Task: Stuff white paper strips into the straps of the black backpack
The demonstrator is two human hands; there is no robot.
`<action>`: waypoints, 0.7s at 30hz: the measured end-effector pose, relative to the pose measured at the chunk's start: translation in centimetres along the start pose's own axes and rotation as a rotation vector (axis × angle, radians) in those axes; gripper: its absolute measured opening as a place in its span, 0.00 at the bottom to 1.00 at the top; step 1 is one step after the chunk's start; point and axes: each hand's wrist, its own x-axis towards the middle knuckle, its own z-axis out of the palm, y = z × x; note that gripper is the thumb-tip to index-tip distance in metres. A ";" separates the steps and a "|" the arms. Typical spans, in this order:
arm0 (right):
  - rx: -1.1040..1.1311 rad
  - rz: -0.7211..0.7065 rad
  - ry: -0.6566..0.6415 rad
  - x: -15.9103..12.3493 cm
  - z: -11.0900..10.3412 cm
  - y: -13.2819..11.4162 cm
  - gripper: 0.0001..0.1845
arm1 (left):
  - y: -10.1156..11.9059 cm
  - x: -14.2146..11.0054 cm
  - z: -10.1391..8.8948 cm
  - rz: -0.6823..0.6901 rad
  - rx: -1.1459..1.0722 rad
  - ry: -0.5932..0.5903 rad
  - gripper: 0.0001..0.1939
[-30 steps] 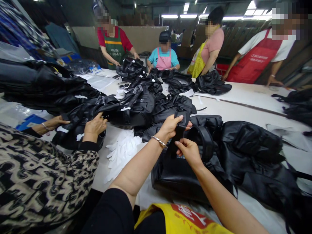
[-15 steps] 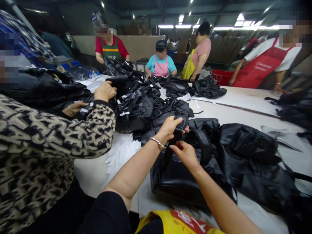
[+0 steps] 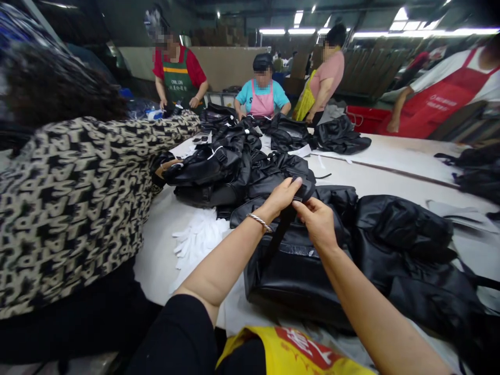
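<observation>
Standing at a long white table (image 3: 394, 156), the person faces many black bags (image 3: 250, 166) lying in heaps across it. On the left side, a co-worker in a patterned top (image 3: 78, 192) leans over the same heap, with one hand resting on it. The person's own black bag (image 3: 297, 278) — glossy and lying on its back — is on the table directly in front of them, between a pile of white gloves (image 3: 197, 245) and some other black bags (image 3: 402, 245). Both hands are closed: the left hand (image 3: 279, 199) grips a black strap (image 3: 278, 232) of this bag near its top, and the right hand (image 3: 317, 224) pinches the same strap with its fingers, just beside the left one — the two hands almost touch. A thin metal bracelet (image 3: 260, 223) sits on the left wrist.
</observation>
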 end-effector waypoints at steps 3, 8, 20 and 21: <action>0.211 0.097 0.024 0.5 0.1 0.0 0.15 | -1.1 -1.5 -0.5 -0.063 -0.201 -0.090 0.21; 0.511 0.288 0.028 1.2 -0.2 0.4 0.17 | -4.8 -6.3 -1.2 -0.182 -0.200 -0.104 0.16; 0.477 0.265 0.239 2.8 -1.5 -0.1 0.20 | -8.8 -9.3 -2.0 -0.253 -0.271 -0.211 0.13; 0.483 0.237 0.266 3.1 -1.8 -0.2 0.19 | -9.1 -9.2 -2.2 -0.270 -0.277 -0.240 0.13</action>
